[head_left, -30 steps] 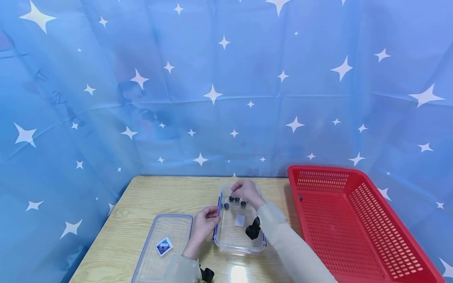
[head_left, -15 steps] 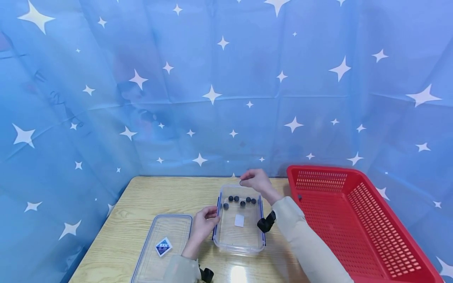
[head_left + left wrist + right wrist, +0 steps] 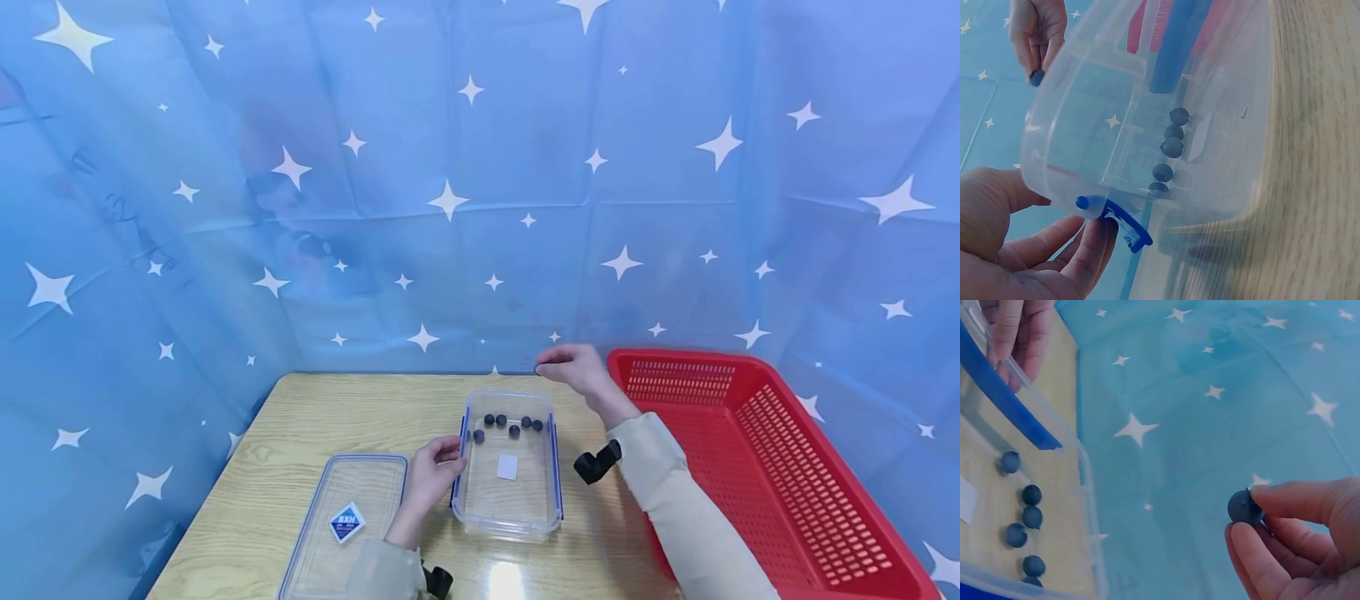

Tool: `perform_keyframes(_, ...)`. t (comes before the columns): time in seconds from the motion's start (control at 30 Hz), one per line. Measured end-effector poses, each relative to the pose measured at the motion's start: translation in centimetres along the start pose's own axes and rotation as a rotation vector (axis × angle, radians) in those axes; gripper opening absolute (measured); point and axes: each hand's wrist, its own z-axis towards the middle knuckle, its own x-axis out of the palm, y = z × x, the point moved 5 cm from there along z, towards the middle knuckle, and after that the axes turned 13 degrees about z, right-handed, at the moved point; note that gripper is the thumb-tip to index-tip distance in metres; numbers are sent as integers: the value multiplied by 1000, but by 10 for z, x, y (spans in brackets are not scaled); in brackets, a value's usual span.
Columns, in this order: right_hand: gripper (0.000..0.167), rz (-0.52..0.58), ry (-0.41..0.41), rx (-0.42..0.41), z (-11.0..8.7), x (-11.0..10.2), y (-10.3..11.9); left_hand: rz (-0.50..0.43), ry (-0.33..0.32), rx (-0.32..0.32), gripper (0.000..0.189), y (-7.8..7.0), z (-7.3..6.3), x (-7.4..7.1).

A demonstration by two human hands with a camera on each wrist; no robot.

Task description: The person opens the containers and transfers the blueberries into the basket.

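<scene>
A clear plastic food box (image 3: 506, 523) with blue side latches stands lidless on the table. My left hand (image 3: 433, 471) holds its left wall, fingers by the blue latch (image 3: 1127, 226). Past the box's far right corner my right hand (image 3: 576, 371) is raised in the air. It pinches one blueberry (image 3: 1245, 507) between thumb and fingers, apart from the box. Several more blueberries (image 3: 1032, 517) lie loose toward the box's far end. A small white square (image 3: 507, 467) is at the middle of the box floor.
The box's clear lid (image 3: 375, 492), blue-rimmed with a diamond label (image 3: 347, 522), lies flat at the left. A large red plastic basket (image 3: 750, 467) stands on the right, partly behind my right forearm. A blue star-patterned curtain (image 3: 450, 275) hangs behind the wooden table (image 3: 300, 417).
My right hand has lifted up from inside the box and moved right with the blueberry, toward the red basket. The left hand has stayed at the box wall.
</scene>
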Motion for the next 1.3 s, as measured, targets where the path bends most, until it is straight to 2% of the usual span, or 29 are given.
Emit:
perform_keyframes(0.4,34,7,-37,-34,-14,-45,8,-11,1,0,34,0,-1,-1)
perform_keyframes(0.77,44,-8,-78,-37,-32,-92,2,5,-6,1,32,0,-1,0)
perform_keyframes(0.97,48,-21,-72,-25,-39,-115,-11,2,-1,4,32,0,-1,0)
perform_keyframes(1.13,48,89,-50,-5,-42,-131,-28,0,3,-2,32,0,-1,0)
perform_keyframes(1.3,39,202,-24,6,-44,-142,-47,-4,4,1,32,0,-1,0)
